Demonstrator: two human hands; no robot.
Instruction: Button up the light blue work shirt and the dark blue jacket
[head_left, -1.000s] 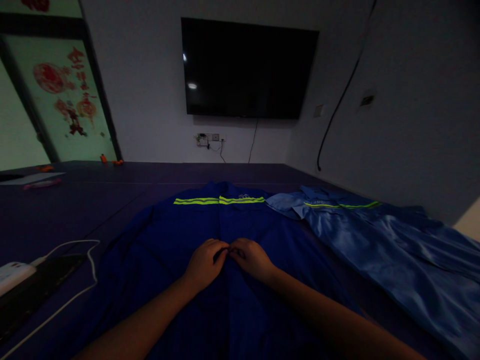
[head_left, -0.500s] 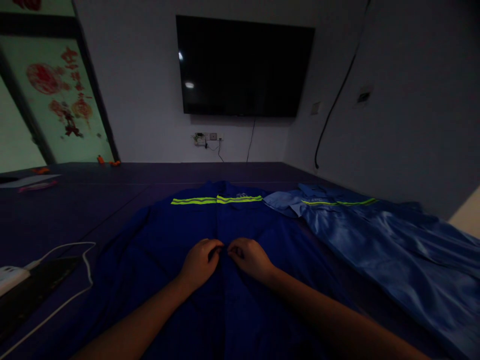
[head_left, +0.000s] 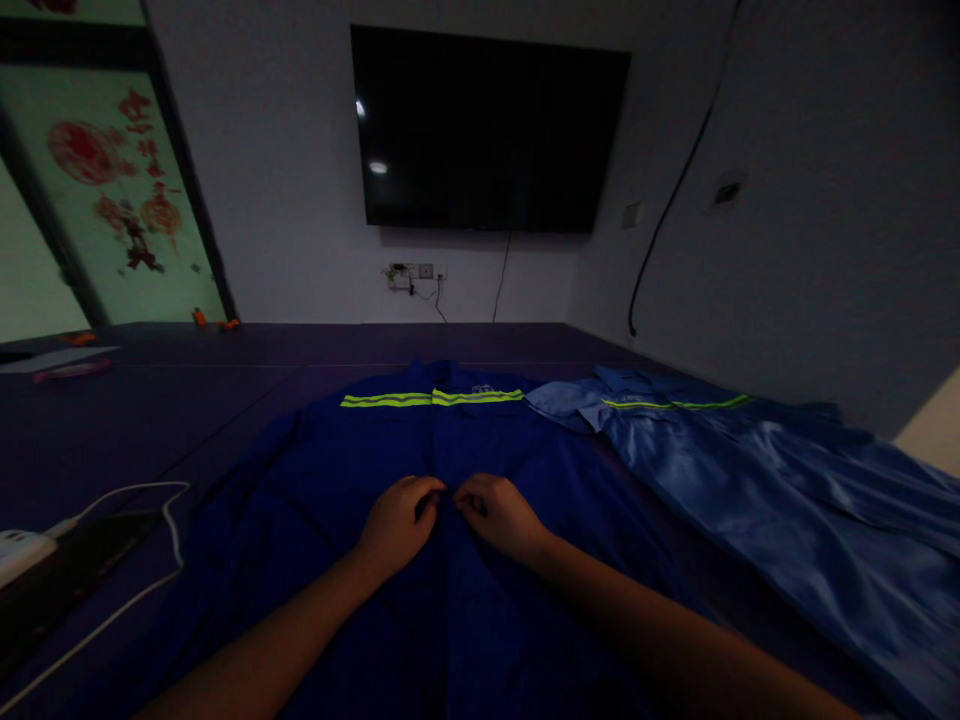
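A dark blue work jacket lies spread out in front of me, collar at the far end, with a yellow-green reflective stripe across its chest. Over its front placket, my left hand pinches the cloth edge between thumb and fingertips. My right hand does the same just to the right, its fingertips almost meeting the left ones. The bit of placket between the fingertips is too dark and small to make out in detail.
On the right lies a lighter blue work shirt, its sleeve touching the jacket. A white power strip with a white cable is at the left. Beyond the dark purple floor, a television hangs on the wall.
Almost nothing differs. Both hands stay pinched at the same spot on the jacket's placket; the view has shifted very slightly.
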